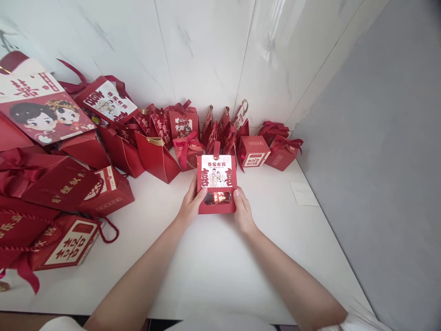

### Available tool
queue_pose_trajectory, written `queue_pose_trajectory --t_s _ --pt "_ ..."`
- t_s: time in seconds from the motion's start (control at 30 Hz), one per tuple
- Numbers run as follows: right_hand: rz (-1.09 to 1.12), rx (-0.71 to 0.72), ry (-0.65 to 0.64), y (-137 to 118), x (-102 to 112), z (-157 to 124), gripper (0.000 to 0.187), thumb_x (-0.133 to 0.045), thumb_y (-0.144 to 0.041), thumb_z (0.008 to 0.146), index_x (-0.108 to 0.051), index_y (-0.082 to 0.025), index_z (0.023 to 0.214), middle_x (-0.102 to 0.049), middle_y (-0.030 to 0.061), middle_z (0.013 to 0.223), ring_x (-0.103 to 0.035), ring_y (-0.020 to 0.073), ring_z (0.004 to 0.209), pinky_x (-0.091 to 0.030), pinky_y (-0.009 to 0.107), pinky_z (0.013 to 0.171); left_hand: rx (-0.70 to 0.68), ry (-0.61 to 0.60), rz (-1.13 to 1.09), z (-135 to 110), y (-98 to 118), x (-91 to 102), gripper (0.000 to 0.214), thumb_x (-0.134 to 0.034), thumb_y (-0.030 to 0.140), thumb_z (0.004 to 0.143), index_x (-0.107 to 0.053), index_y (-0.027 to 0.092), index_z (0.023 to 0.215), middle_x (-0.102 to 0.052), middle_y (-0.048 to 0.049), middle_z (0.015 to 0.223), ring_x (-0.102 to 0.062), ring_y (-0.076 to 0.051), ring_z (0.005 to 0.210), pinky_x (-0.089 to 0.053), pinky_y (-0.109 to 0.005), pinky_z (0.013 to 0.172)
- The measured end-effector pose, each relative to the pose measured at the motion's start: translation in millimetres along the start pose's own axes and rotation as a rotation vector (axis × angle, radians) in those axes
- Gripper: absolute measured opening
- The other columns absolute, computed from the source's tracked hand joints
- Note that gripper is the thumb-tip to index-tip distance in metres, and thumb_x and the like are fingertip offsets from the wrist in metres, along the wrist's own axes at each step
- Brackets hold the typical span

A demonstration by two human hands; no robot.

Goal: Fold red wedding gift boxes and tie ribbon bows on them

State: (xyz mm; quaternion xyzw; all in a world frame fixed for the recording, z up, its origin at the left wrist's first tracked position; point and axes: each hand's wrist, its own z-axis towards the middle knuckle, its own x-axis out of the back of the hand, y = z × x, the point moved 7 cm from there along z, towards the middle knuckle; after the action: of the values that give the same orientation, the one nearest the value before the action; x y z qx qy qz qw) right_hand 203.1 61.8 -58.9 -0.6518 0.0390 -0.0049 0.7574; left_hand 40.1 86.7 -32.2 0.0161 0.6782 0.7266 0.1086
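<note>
Between my two hands is a red gift box (pixel 217 171) with a white printed panel showing a bridal couple and Chinese characters. A ribbon loop stands at its top, and wrapped contents show through an oval window near its base. My left hand (pixel 190 202) grips the box's left side, thumb on the front by the window. On the opposite side my right hand (pixel 244 211) presses, its thumb along the front edge. The fingers behind the box are hidden. Just past it stand a red box with a ribbon bow (pixel 188 149) and a red box with a white label (pixel 254 151).
Red gift boxes (pixel 113 147) are heaped along the left side of the white table (pixel 220 271). More stand in a row against the marbled wall (pixel 206 55). A white card (pixel 304 193) lies near the right edge, beside a grey panel (pixel 379 161).
</note>
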Motion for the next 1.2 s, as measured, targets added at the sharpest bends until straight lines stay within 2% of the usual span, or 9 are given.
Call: queue_pose_trajectory --t_s 0.2,0.43,0.6,0.8,0.93,1.2 --pt "0.008 -0.009 0.005 -0.3 0.6 -0.5 0.045 -0.038 -0.055 0.102 -0.06 -0.026 0.129 -0.058 0.0057 0.134 -0.05 0.0267 0.129 -0.037 0.047 0.113 -0.01 -0.027 0.015 -1.6 0.4 -1.2 0.064 -0.053 0.045 0.096 -0.03 0.03 0.154 -0.039 -0.0019 0.157 -0.037 -0.027 0.145 -0.038 -0.037 0.118" --pt "-0.002 -0.008 0.007 -0.7 1.8 -2.2 0.045 -0.039 -0.054 0.102 -0.06 -0.025 0.129 -0.058 0.0058 0.135 -0.05 0.0263 0.129 -0.036 0.046 0.115 -0.001 -0.018 0.06 -3.0 -3.2 2.0 0.06 -0.045 0.049 0.098 -0.031 0.03 0.153 -0.031 -0.0006 0.161 -0.028 -0.024 0.149 -0.029 -0.037 0.123" --pt "0.007 0.001 -0.001 -3.8 -0.2 -1.9 0.045 -0.038 -0.053 0.103 -0.059 -0.025 0.132 -0.057 0.0053 0.137 -0.049 0.0261 0.131 -0.036 0.046 0.116 -0.021 -0.018 -0.006 -0.4 -5.7 4.8 0.059 -0.05 0.044 0.097 -0.033 0.03 0.152 -0.038 -0.0017 0.158 -0.035 -0.024 0.146 -0.038 -0.036 0.117" --pt "0.127 0.015 -0.007 -11.2 -5.0 -2.9 0.051 -0.042 -0.049 0.102 -0.039 -0.03 0.149 -0.042 0.001 0.152 -0.039 0.0238 0.141 -0.033 0.044 0.119 -0.044 0.064 -0.002 1.1 -7.8 11.7 0.056 -0.055 0.041 0.095 -0.039 0.025 0.147 -0.053 -0.0075 0.146 -0.051 -0.026 0.134 -0.05 -0.037 0.106" --pt "0.15 -0.013 -0.011 -6.7 -5.1 -3.3 0.057 -0.045 -0.049 0.102 -0.029 -0.031 0.154 -0.04 0.0011 0.154 -0.039 0.0229 0.141 -0.035 0.043 0.118 -0.07 0.067 0.009 1.3 -6.5 12.6 0.056 -0.056 0.041 0.094 -0.041 0.024 0.146 -0.054 -0.0086 0.145 -0.051 -0.028 0.133 -0.05 -0.038 0.106" --pt "0.09 0.013 0.0 -10.1 -3.3 -2.4 0.049 -0.043 -0.05 0.102 -0.042 -0.028 0.146 -0.043 0.002 0.152 -0.04 0.0231 0.14 -0.035 0.042 0.118 -0.031 0.097 0.027 0.9 -8.9 15.0 0.056 -0.057 0.044 0.093 -0.043 0.024 0.143 -0.052 -0.0092 0.146 -0.046 -0.031 0.137 -0.052 -0.04 0.102"
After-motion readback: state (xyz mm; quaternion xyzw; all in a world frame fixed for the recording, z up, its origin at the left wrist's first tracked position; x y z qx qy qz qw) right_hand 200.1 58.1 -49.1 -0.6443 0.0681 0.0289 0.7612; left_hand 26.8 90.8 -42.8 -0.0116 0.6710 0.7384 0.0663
